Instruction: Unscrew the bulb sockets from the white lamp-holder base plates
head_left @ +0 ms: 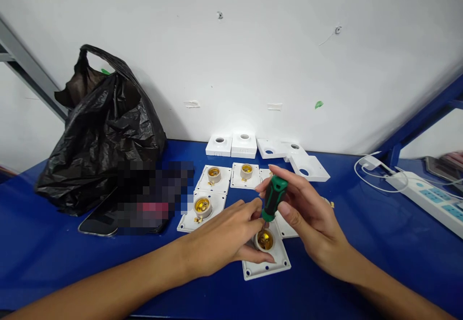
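My right hand [311,209] grips a green and black screwdriver [276,197] by its handle. The blade points down into the brass-lined lamp holder [265,240] on a square white base plate [267,267]. My left hand [235,233] is closed around this lamp holder, thumb at its near side and fingers at the far side, steadying it on the table. The screw under the tip is hidden inside the socket. Just beyond my hands lie more base plates with lamp holders [202,206], some partly covered by my right hand.
White square covers with round holes [244,146] stand along the wall. A black plastic bag [104,132] fills the left, with a dark phone [97,221] in front. At the right lies a white power strip [430,199] with cables. The blue table [144,271] carries everything.
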`<state>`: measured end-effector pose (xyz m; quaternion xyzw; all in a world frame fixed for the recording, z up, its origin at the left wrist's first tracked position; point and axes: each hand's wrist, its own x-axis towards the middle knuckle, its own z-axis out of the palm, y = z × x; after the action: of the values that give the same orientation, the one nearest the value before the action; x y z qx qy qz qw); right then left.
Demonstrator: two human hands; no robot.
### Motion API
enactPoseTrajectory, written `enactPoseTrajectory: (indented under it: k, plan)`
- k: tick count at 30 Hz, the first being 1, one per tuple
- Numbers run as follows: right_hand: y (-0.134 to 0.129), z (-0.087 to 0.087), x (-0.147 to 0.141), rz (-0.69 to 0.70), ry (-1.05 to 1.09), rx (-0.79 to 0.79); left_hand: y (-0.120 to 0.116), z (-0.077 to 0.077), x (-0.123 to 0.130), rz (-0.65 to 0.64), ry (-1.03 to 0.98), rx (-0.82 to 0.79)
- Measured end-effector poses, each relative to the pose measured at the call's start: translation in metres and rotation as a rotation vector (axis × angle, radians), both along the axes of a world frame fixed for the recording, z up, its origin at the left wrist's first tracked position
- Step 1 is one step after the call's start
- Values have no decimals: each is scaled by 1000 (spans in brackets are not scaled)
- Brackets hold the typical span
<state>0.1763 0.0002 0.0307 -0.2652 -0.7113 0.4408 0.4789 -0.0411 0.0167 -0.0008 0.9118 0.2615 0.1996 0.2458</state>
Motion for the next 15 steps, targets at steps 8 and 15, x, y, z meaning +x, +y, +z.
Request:
enactPoseTrajectory:
  k: [8,15]
  plan:
    - [-2,4,2,-2,-23,68,-1,6,1,-22,23,-37]
    - [-1,1,2,10,-30,112,0,2,0,-11,15,30]
